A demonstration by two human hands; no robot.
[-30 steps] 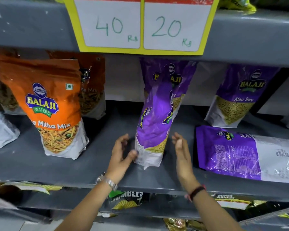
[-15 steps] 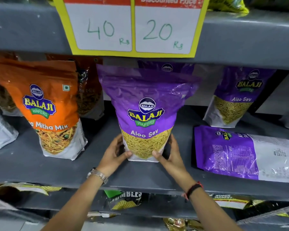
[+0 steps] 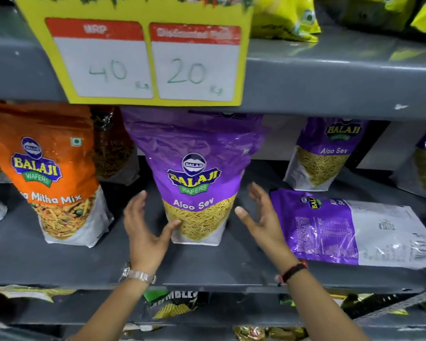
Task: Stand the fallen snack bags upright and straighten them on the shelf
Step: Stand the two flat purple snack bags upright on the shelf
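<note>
A purple Aloo Sev bag (image 3: pixel 197 168) stands upright, front facing me, in the middle of the grey shelf (image 3: pixel 207 264). My left hand (image 3: pixel 145 230) is open at its lower left, thumb touching the bag's bottom corner. My right hand (image 3: pixel 261 217) is open just right of the bag, apart from it. A second purple Aloo Sev bag (image 3: pixel 349 230) lies flat on its face to the right, back label up. An orange Mitha Mix bag (image 3: pixel 52 173) stands upright at the left.
Another purple bag (image 3: pixel 327 153) leans at the back right, and an orange one (image 3: pixel 113 146) stands behind the front row. A yellow price card (image 3: pixel 143 57) hangs from the upper shelf. Yellow-green bags (image 3: pixel 283 18) sit above; more packets fill the shelf below.
The middle purple bag was edge-on, then turned front-facing and set upright. Both hands have since let go and spread away from its base. The view tilted up.
</note>
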